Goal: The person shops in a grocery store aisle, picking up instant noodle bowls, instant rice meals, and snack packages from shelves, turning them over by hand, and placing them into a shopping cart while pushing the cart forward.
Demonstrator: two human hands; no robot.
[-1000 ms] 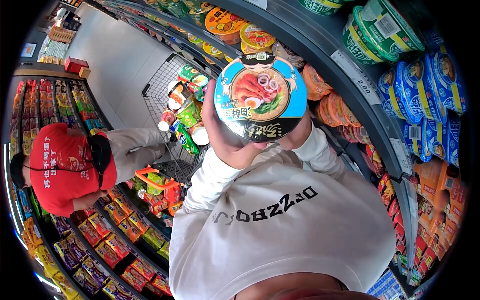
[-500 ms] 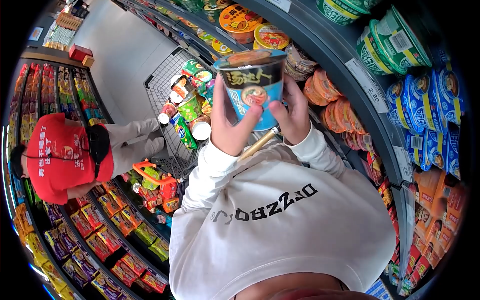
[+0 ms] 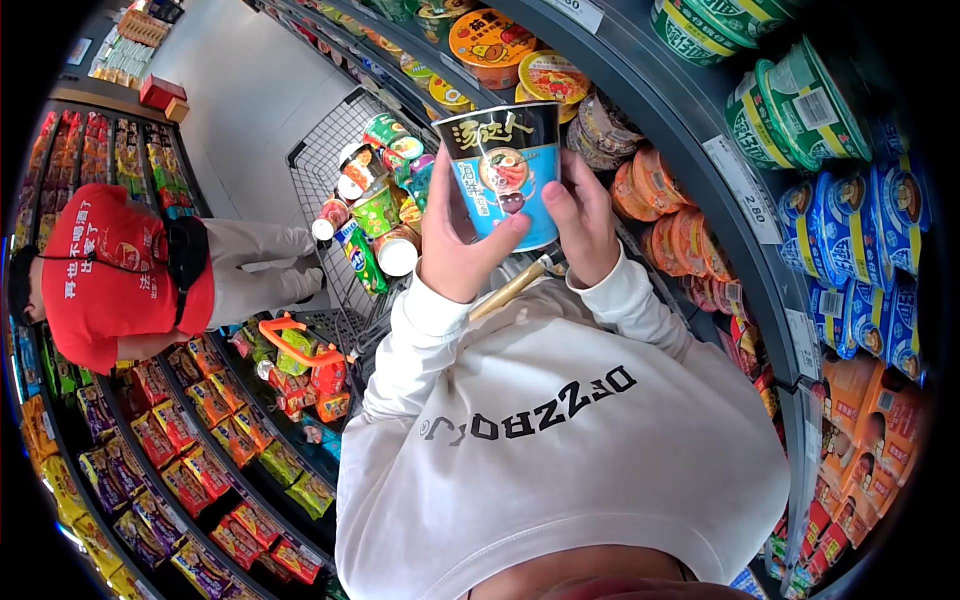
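Note:
Between my two hands is an instant noodle cup [image 3: 503,185], blue below with a black band and gold characters at the top. My left hand [image 3: 462,235] is closed on its left side, the thumb lying across the lower front. From the right, my right hand [image 3: 588,222] grips it, thumb against the side. The cup's label faces me and its lid is mostly turned out of sight. Just below the cup, a gold-coloured bar [image 3: 508,290] shows in front of my white sweatshirt. Behind my left hand stands a shopping cart [image 3: 305,165] with several packaged foods inside.
Shelves on the right hold green noodle bowls [image 3: 815,105], blue noodle packs [image 3: 845,215] and orange packs [image 3: 665,245]. At left, a person in a red shirt [image 3: 130,270] stands by snack shelves [image 3: 200,430]. An orange-handled basket [image 3: 300,355] is near the cart.
The cup has tilted so its front label faces me more and its lid shows less. Both hands keep their hold. The person in red appears slightly higher in view.

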